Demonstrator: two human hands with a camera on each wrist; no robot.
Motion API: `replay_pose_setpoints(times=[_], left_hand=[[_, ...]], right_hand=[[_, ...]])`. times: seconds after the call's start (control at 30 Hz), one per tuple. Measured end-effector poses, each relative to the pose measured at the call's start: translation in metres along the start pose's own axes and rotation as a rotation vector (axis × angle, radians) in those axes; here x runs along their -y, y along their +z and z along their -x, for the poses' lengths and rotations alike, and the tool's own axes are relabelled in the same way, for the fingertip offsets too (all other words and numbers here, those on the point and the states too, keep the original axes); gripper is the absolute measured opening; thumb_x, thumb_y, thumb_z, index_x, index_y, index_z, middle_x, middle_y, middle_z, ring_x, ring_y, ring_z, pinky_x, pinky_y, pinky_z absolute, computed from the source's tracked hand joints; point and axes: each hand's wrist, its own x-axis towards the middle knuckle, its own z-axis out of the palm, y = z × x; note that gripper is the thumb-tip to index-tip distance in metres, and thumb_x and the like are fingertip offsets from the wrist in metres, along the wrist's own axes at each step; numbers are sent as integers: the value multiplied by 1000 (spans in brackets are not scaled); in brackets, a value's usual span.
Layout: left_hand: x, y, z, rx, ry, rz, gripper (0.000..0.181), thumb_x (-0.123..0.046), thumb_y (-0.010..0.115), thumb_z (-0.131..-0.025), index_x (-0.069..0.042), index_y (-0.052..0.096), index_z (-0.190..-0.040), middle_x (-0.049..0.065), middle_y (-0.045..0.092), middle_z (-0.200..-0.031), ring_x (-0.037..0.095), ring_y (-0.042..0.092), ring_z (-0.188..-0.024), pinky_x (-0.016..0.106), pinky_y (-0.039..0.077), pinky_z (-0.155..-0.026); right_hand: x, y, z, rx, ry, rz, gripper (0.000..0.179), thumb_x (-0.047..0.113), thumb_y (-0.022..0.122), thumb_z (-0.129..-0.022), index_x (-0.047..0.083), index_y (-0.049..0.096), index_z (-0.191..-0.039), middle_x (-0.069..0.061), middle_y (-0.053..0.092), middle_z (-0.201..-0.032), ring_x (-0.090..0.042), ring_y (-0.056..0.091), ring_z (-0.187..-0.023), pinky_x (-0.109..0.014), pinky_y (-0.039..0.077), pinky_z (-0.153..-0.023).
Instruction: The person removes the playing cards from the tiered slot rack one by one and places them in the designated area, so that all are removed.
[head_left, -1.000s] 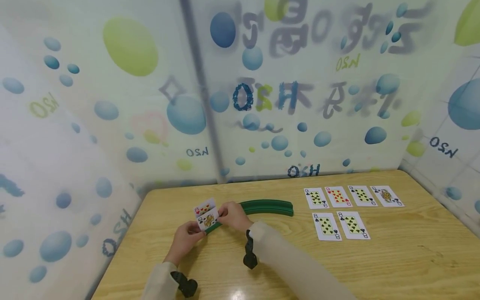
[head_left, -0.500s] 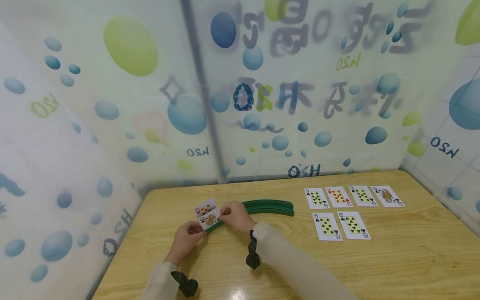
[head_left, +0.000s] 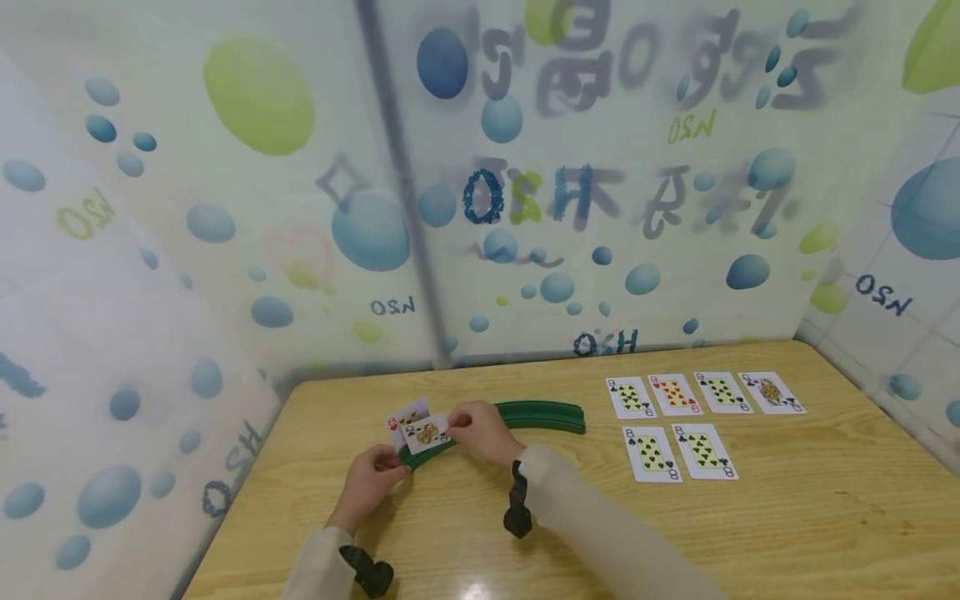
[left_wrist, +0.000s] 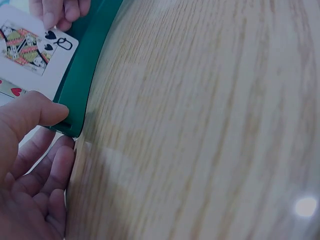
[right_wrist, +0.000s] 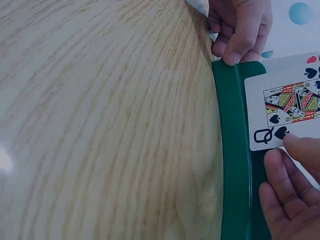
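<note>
A curved green card holder (head_left: 543, 414) lies on the wooden table. My left hand (head_left: 367, 482) grips its left end, thumb on the top edge in the left wrist view and fingers beneath. The right hand (head_left: 483, 431) pinches a queen of spades (head_left: 423, 435) by one corner, between thumb and fingers. In the right wrist view the queen (right_wrist: 292, 105) lies over the holder's slots, its edge close along the front ridge (right_wrist: 232, 150). Behind it in the head view a hearts card (head_left: 396, 422) leans at the holder's left end, partly hidden by the queen.
At the right of the table (head_left: 795, 500), several cards lie face up in two rows. The back row includes a red nine (head_left: 673, 394) and a queen (head_left: 772, 392); two eights, one an eight of clubs (head_left: 705, 451), form the front row. A patterned wall (head_left: 517, 275) stands behind the table.
My right hand has moved slightly right, taking the queen of spades along; it now uncovers more of the holder's left end. The left hand stays at that end.
</note>
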Motion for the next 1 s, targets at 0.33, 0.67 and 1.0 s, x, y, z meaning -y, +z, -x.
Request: replay_pose_setpoints(times=[0.33,0.67,1.0], left_hand=[[2,-1,2,-7,13,-13,33,-4,68,-77,11,56,-103,13,59,-89,21,55,-78,29,44,-66],[3,0,3,-2,6,-8,32,-5,67,-79,10,56,-105,13,59,-90,21,55,-80,30,45,-67],[-2,-2,4,18,12,-7,33,-6,67,-80,10,55,-106,13,59,-92,21,55,-82,32,45,-69]], right_hand=[[0,-23,13,15,36,22,4,7,63,-85,4,66,-85,-2,62,-84,-13,56,-75,-26,46,-66],[-6,-52,28,24,69,48,5,8,61,-87,7,66,-87,1,61,-83,-11,55,-74,-27,46,-66],[-6,-84,46,-4,84,37,4,9,62,-86,7,65,-85,-1,62,-84,-13,57,-76,-28,47,-68]])
